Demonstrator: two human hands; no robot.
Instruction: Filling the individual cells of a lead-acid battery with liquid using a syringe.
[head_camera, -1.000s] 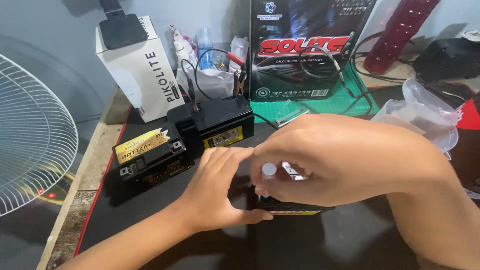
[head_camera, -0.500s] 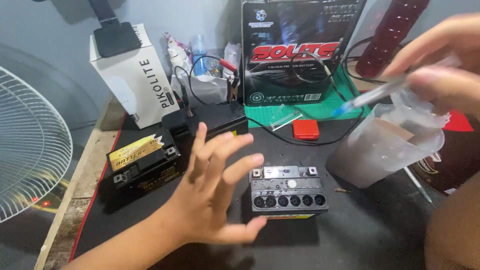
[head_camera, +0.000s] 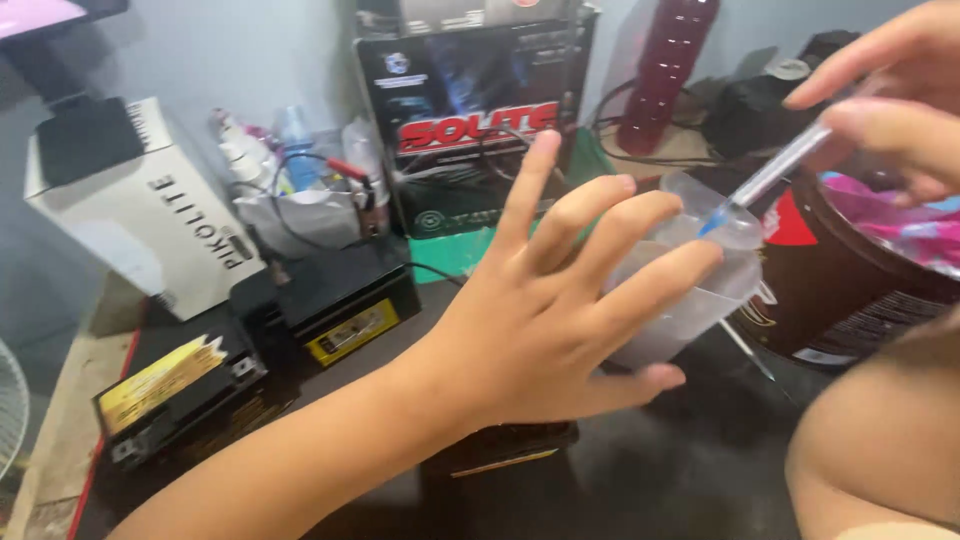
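Observation:
My left hand (head_camera: 560, 300) reaches across the middle with fingers spread, close against a clear plastic jug (head_camera: 700, 270) and holding nothing. Beneath the hand, mostly hidden, lies a small black battery (head_camera: 510, 445). At the top right my right hand (head_camera: 890, 90) grips a clear syringe (head_camera: 775, 170) with a blue tip. The tip points down into the jug's mouth.
Two more black batteries (head_camera: 175, 395) (head_camera: 340, 305) sit at the left. Behind them stand a white box (head_camera: 150, 215), a black printed box (head_camera: 470, 120), and a tub of bottles and clip leads (head_camera: 300, 200). A dark round container (head_camera: 860, 290) with pink contents is at the right.
My left hand lifted off the small battery and moved right toward the jug. My right hand carried the syringe from the battery up to the jug's mouth. The view shifted closer.

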